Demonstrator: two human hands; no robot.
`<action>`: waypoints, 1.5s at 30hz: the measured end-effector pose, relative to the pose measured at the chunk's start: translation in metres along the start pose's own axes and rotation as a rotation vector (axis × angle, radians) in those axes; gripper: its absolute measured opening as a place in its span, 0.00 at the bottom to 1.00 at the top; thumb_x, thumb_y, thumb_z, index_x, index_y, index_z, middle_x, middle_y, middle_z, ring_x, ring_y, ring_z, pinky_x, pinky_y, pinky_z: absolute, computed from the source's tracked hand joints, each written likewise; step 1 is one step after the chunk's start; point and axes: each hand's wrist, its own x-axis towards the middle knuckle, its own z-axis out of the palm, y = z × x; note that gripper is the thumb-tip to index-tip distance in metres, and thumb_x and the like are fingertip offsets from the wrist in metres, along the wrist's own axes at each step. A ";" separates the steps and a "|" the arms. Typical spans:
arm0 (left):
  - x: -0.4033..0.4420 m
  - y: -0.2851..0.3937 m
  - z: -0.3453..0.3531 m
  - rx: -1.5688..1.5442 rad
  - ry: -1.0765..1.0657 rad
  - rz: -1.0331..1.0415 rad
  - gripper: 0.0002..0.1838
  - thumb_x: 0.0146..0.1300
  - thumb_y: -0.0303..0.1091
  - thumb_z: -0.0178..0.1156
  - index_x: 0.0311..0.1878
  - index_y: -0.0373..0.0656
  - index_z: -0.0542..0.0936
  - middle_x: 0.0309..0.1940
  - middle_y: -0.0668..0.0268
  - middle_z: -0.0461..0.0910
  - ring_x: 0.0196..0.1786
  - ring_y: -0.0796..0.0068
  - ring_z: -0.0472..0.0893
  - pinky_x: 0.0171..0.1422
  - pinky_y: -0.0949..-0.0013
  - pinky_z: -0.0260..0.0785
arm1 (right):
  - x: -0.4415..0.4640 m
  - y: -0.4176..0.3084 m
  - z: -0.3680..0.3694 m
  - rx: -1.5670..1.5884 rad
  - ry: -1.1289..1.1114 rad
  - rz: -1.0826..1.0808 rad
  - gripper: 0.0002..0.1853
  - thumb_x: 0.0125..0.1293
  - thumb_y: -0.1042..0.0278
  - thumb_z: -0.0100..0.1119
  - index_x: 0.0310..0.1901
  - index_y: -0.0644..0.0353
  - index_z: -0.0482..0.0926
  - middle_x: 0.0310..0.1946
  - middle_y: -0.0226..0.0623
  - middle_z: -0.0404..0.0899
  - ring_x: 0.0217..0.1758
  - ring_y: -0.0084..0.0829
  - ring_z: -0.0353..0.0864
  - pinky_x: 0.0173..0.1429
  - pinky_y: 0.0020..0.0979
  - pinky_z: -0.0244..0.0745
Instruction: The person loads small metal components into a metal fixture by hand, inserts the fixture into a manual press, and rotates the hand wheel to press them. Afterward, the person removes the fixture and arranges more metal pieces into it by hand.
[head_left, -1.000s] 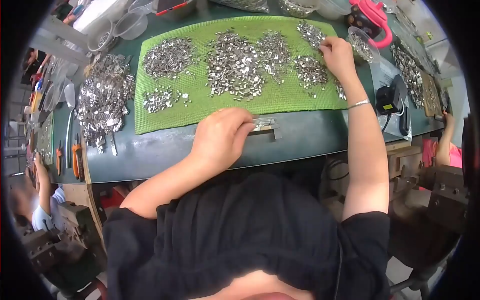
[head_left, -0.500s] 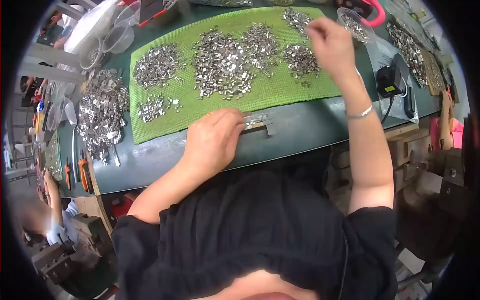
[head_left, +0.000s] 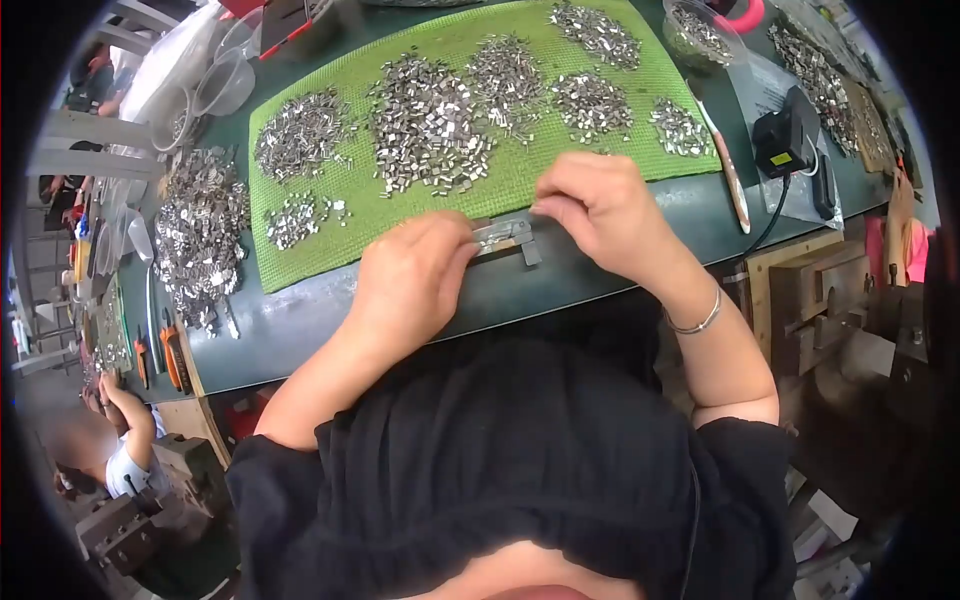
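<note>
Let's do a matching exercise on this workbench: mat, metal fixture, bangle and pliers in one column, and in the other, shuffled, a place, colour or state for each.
1. Mat
2. Metal fixture
3. Bangle
4. Pliers

A. Around the right forearm, near the wrist
B. With orange handles
C. Bright green, under several heaps of small metal pieces
D. In the grip of the left hand

Pairs: 1-C, 2-D, 3-A, 4-B

Across dark green counter: green textured mat; left, heaped silvery metal pieces, orange-handled pliers; right, clear plastic bag.
</note>
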 end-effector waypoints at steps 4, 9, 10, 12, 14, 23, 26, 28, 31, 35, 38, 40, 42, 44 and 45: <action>0.000 0.005 -0.002 0.163 -0.031 0.092 0.07 0.57 0.21 0.67 0.38 0.37 0.80 0.42 0.58 0.86 0.40 0.55 0.85 0.43 0.61 0.78 | -0.009 0.000 0.004 0.099 0.056 0.025 0.05 0.58 0.85 0.64 0.37 0.68 0.81 0.30 0.42 0.80 0.30 0.41 0.80 0.35 0.34 0.73; -0.011 0.000 0.005 0.176 0.090 0.204 0.13 0.53 0.23 0.69 0.44 0.38 0.82 0.47 0.59 0.85 0.42 0.58 0.85 0.44 0.57 0.78 | -0.016 -0.011 0.009 0.124 0.097 0.062 0.06 0.59 0.86 0.61 0.38 0.69 0.81 0.31 0.42 0.81 0.31 0.40 0.81 0.36 0.34 0.74; -0.014 0.001 0.006 0.213 0.140 0.246 0.16 0.53 0.23 0.71 0.47 0.37 0.83 0.49 0.57 0.85 0.43 0.58 0.85 0.46 0.57 0.78 | -0.016 -0.014 0.011 0.134 0.104 0.064 0.06 0.59 0.87 0.61 0.38 0.69 0.81 0.31 0.43 0.81 0.31 0.41 0.81 0.36 0.33 0.75; -0.023 -0.001 0.005 0.249 0.127 0.246 0.21 0.52 0.25 0.72 0.51 0.38 0.82 0.52 0.57 0.84 0.48 0.58 0.84 0.53 0.55 0.76 | -0.014 -0.018 0.015 0.169 0.079 0.066 0.05 0.59 0.87 0.61 0.37 0.69 0.80 0.31 0.43 0.80 0.31 0.41 0.81 0.36 0.34 0.74; -0.024 0.003 -0.005 0.210 -0.009 0.122 0.22 0.53 0.27 0.72 0.53 0.39 0.81 0.52 0.58 0.84 0.52 0.58 0.83 0.60 0.54 0.70 | -0.013 -0.022 0.018 0.203 0.051 0.064 0.05 0.59 0.87 0.60 0.37 0.69 0.80 0.31 0.43 0.80 0.31 0.41 0.81 0.36 0.34 0.74; -0.009 -0.056 -0.043 0.354 0.134 -0.132 0.07 0.57 0.34 0.71 0.37 0.44 0.87 0.39 0.66 0.82 0.48 0.61 0.79 0.57 0.57 0.63 | -0.017 -0.032 0.044 0.253 0.140 0.212 0.03 0.62 0.86 0.59 0.36 0.70 0.78 0.36 0.41 0.76 0.29 0.35 0.75 0.34 0.32 0.71; 0.004 -0.064 -0.037 0.320 0.087 -0.186 0.08 0.55 0.38 0.73 0.31 0.44 0.87 0.36 0.67 0.82 0.47 0.61 0.78 0.57 0.57 0.62 | -0.018 -0.033 0.047 0.319 0.146 0.285 0.02 0.64 0.86 0.58 0.36 0.70 0.78 0.38 0.38 0.76 0.27 0.26 0.71 0.33 0.27 0.67; 0.009 -0.066 -0.034 0.380 0.044 -0.255 0.08 0.55 0.38 0.74 0.30 0.44 0.87 0.35 0.67 0.81 0.47 0.61 0.78 0.56 0.55 0.61 | -0.019 -0.032 0.049 0.345 0.151 0.315 0.02 0.64 0.86 0.58 0.36 0.69 0.78 0.38 0.37 0.76 0.27 0.24 0.70 0.32 0.26 0.66; 0.010 -0.065 -0.033 0.377 0.038 -0.258 0.08 0.56 0.36 0.72 0.31 0.43 0.85 0.36 0.65 0.80 0.47 0.60 0.78 0.55 0.55 0.62 | -0.019 -0.031 0.048 0.356 0.144 0.341 0.02 0.64 0.85 0.59 0.36 0.69 0.79 0.38 0.36 0.76 0.27 0.21 0.69 0.31 0.25 0.65; 0.005 -0.072 -0.033 0.391 0.088 -0.092 0.06 0.58 0.31 0.69 0.34 0.41 0.83 0.39 0.64 0.80 0.48 0.59 0.77 0.54 0.56 0.64 | -0.018 -0.030 0.048 0.350 0.123 0.341 0.03 0.64 0.86 0.59 0.36 0.69 0.78 0.38 0.37 0.76 0.27 0.22 0.69 0.31 0.26 0.65; 0.004 -0.075 -0.034 0.379 0.068 -0.060 0.03 0.59 0.26 0.66 0.36 0.41 0.82 0.40 0.64 0.79 0.48 0.58 0.77 0.53 0.57 0.65 | -0.017 -0.029 0.050 0.285 0.130 0.277 0.03 0.63 0.86 0.59 0.36 0.69 0.78 0.38 0.38 0.76 0.28 0.25 0.70 0.32 0.27 0.66; 0.004 -0.071 -0.037 0.376 0.090 -0.045 0.02 0.60 0.25 0.65 0.36 0.40 0.81 0.40 0.63 0.79 0.48 0.57 0.77 0.54 0.57 0.66 | -0.016 -0.030 0.049 0.274 0.127 0.272 0.03 0.62 0.86 0.59 0.36 0.68 0.78 0.38 0.38 0.76 0.28 0.27 0.71 0.32 0.28 0.67; 0.002 -0.062 -0.041 0.374 0.109 -0.030 0.02 0.61 0.24 0.64 0.36 0.40 0.81 0.40 0.62 0.79 0.48 0.56 0.77 0.54 0.57 0.66 | -0.015 -0.032 0.048 0.264 0.126 0.268 0.04 0.62 0.86 0.59 0.36 0.68 0.78 0.38 0.39 0.76 0.29 0.28 0.72 0.33 0.29 0.67; -0.005 -0.046 -0.044 0.082 0.082 -0.088 0.02 0.62 0.23 0.62 0.36 0.38 0.78 0.41 0.59 0.79 0.49 0.53 0.78 0.54 0.58 0.69 | -0.015 -0.033 0.047 0.280 0.104 0.308 0.04 0.61 0.86 0.60 0.36 0.68 0.78 0.38 0.39 0.76 0.30 0.29 0.73 0.33 0.30 0.68; -0.010 -0.041 -0.043 -0.014 0.061 -0.083 0.02 0.63 0.22 0.61 0.36 0.37 0.77 0.40 0.58 0.80 0.48 0.54 0.79 0.54 0.60 0.70 | -0.016 -0.033 0.047 0.283 0.103 0.310 0.04 0.61 0.86 0.60 0.36 0.68 0.78 0.38 0.39 0.76 0.30 0.29 0.73 0.33 0.30 0.68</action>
